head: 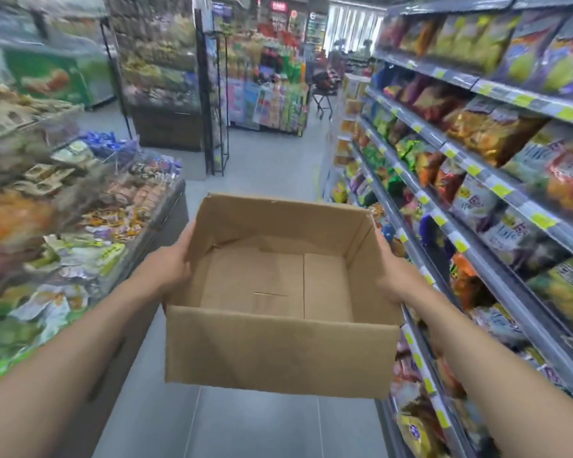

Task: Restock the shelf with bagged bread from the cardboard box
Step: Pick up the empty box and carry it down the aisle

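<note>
The cardboard box [278, 352] is carried level above the aisle floor, empty, and braced on both sides to keep it steady. The left hand [169, 269] has its fingers holding the left wall. The right hand [397, 279] has its fingers hidden behind the right wall, so I cannot tell their grip. Restocking looks finished.

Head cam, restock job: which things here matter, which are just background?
Job: cardboard box, empty inside; left hand and right hand holding its sides.
Background: snack shelves on the right; packet display on the left; shopping cart down the aisle.
</note>
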Demonstrator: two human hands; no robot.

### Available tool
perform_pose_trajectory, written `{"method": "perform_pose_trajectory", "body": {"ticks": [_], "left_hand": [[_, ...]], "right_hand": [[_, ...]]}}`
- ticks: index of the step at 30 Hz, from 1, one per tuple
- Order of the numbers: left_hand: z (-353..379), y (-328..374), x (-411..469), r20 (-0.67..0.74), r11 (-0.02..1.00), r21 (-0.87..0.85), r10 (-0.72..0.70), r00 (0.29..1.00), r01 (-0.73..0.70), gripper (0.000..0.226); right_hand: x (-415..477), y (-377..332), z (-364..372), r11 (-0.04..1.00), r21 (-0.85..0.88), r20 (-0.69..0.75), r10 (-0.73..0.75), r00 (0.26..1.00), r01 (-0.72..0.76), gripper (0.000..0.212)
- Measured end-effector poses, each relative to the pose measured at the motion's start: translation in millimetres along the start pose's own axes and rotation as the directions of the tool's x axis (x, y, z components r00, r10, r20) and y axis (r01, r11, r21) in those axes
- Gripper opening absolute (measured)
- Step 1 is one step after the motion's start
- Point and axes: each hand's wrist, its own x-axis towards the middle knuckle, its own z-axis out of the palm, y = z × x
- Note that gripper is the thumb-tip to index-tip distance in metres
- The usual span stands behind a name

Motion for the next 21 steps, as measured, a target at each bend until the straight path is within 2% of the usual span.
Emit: {"method": "perform_pose_trajectory", "body": {"ticks": [3, 12, 16, 21], "left_hand": [[1, -15, 53, -0.013, 0.999, 0.0, -0.052, 0.999, 0.052, 0.098], [-17, -59, 246, -0.008, 0.989, 0.046, -0.139, 0.99, 0.139, 0.096], [-24, -70, 343, -0.011, 0.992, 0.067, -0.107, 0.994, 0.107, 0.097], [-14, -67, 462, 0.029, 0.998, 0.015, -0.061, 0.998, 0.06, 0.1]], "right_hand": [[64, -16, 0, 0.997, 0.033, -0.02, -0.073, 0.997, 0.073, 0.113], [291, -81, 1, 0.994, 0.005, 0.031, -0.111, 0.993, 0.111, 0.113], [375, -102, 0, 0.998, 0.002, 0.058, -0.063, 0.996, 0.063, 0.11], [479, -102, 1, 1.0, 0.02, 0.087, -0.024, 0.996, 0.022, 0.112]]}}
